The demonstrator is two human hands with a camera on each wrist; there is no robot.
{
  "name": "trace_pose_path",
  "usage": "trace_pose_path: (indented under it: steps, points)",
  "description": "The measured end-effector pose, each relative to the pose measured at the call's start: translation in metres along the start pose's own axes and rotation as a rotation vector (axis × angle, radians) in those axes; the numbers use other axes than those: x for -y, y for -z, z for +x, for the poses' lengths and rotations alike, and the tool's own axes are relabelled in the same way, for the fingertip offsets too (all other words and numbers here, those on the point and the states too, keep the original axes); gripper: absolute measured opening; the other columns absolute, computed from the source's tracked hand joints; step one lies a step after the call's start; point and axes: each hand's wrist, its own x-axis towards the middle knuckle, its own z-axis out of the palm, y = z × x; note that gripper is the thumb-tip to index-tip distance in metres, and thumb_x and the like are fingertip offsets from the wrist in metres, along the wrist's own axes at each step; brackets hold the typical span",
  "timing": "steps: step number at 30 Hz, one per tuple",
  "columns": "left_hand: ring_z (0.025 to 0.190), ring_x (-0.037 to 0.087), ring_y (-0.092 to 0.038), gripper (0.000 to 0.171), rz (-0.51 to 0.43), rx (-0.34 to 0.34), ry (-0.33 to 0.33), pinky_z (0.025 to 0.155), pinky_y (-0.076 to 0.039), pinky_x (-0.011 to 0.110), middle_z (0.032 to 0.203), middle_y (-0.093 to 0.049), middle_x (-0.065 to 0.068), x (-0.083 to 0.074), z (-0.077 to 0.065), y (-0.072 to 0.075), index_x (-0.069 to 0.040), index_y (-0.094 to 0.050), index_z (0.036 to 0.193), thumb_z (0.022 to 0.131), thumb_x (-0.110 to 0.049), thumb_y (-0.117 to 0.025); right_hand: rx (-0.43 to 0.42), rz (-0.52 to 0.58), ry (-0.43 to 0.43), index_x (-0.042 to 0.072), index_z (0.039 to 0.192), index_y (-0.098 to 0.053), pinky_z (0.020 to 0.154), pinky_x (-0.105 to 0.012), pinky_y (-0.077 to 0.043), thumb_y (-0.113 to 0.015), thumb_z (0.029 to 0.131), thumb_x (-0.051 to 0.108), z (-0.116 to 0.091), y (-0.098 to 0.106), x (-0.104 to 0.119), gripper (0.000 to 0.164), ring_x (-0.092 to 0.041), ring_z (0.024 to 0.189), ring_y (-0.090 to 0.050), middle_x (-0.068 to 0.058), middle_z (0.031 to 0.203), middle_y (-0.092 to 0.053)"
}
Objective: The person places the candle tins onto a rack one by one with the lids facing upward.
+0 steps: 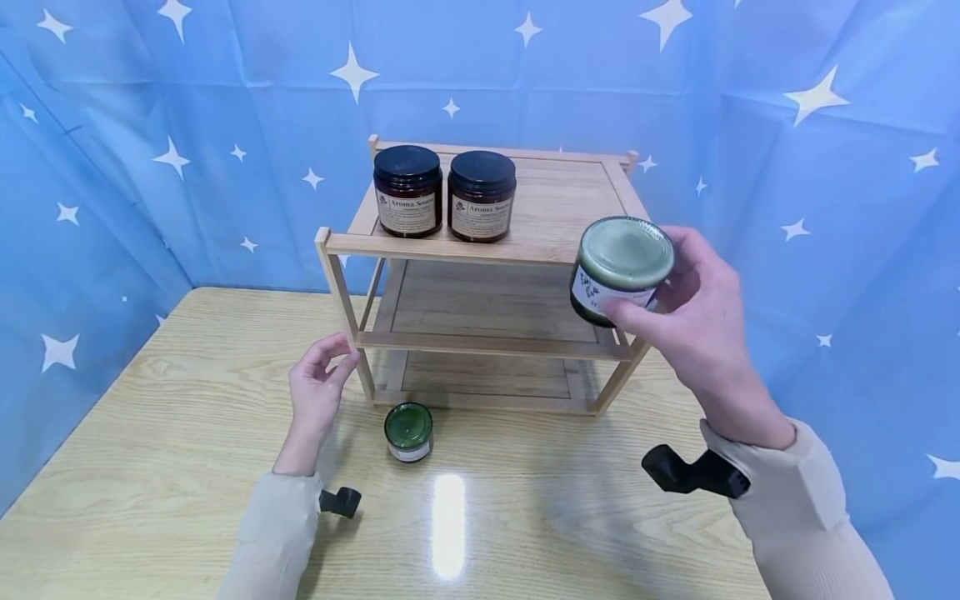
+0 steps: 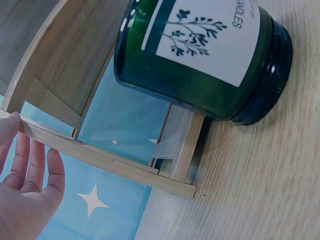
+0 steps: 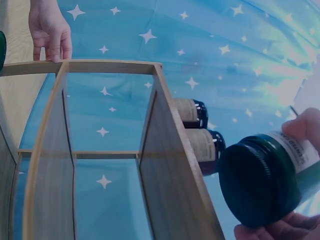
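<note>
My right hand (image 1: 701, 312) grips a green glass candle jar (image 1: 626, 254) by its side, thumb across the white label. The jar is held base up, its dark lid (image 3: 250, 185) facing down, by the right front corner of the wooden shelf rack's top board (image 1: 558, 204). At the rack's left front post (image 2: 100, 155), my left hand (image 1: 318, 383) pinches the wood between thumb and fingers. Another green candle jar (image 1: 409, 432) stands base up on the table before the rack, close to the left hand; its printed label (image 2: 210, 37) shows in the left wrist view.
Two dark amber jars (image 1: 408, 192) with black lids and cream labels stand side by side at the top board's left. Below are a middle shelf (image 1: 487, 304) and a bottom shelf (image 1: 487, 375). A blue star-patterned curtain (image 1: 262, 125) hangs behind the wood-grain table (image 1: 150, 467).
</note>
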Motion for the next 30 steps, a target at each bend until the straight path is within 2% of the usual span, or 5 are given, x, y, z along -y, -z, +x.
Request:
trace_pose_path:
  steps: [7,11,22,25,30]
  points:
    - [0.086,0.008,-0.060,0.028,-0.004,0.004,-0.009,0.079,-0.054,0.021,0.088,-0.066,-0.006,0.000,0.000,0.001,0.004,-0.065,0.101,0.080,0.020,-0.057,-0.025,-0.014,-0.006,0.003,0.112,-0.057,0.081,-0.020,-0.051,-0.069,0.069,-0.011,0.017,-0.008,0.003,0.047,-0.022,0.095,-0.059,-0.012,0.107,-0.059]
    - [0.087,0.008,-0.060,0.029,-0.007,0.005,-0.006,0.079,-0.054,0.020,0.089,-0.066,-0.007,0.000,0.000,0.001,0.002,-0.065,0.101,0.080,0.020,-0.058,-0.064,-0.084,-0.010,0.005,0.111,-0.058,0.077,-0.020,-0.052,-0.070,0.071,-0.006,0.029,-0.015,0.003,0.044,-0.022,0.097,-0.057,-0.010,0.106,-0.059]
    - [0.087,0.008,-0.060,0.027,0.028,0.017,-0.007,0.081,-0.054,0.020,0.089,-0.065,-0.007,0.000,0.001,0.001,0.003,-0.064,0.102,0.081,0.018,-0.058,-0.136,-0.183,-0.041,0.011,0.120,-0.060,0.063,-0.020,-0.049,-0.075,0.073,0.005,0.055,-0.023,-0.002,0.050,-0.015,0.081,-0.054,-0.002,0.102,-0.059]
    - [0.087,0.008,-0.060,0.027,0.035,0.021,-0.007,0.080,-0.054,0.020,0.089,-0.065,-0.007,0.000,0.001,0.001,0.004,-0.064,0.103,0.081,0.019,-0.058,-0.141,-0.160,-0.058,0.013,0.121,-0.058,0.066,-0.019,-0.051,-0.077,0.071,0.004,0.058,-0.024,-0.003,0.054,-0.016,0.086,-0.054,-0.003,0.105,-0.057]
    - [0.087,0.008,-0.060,0.027,0.038,0.022,-0.010,0.080,-0.054,0.020,0.088,-0.065,-0.008,-0.001,0.001,0.002,0.005,-0.063,0.103,0.081,0.019,-0.058,-0.145,-0.014,-0.075,0.011,0.111,-0.050,0.075,-0.023,-0.055,-0.079,0.066,-0.004,0.062,-0.025,-0.007,0.055,-0.022,0.096,-0.055,-0.008,0.109,-0.053]
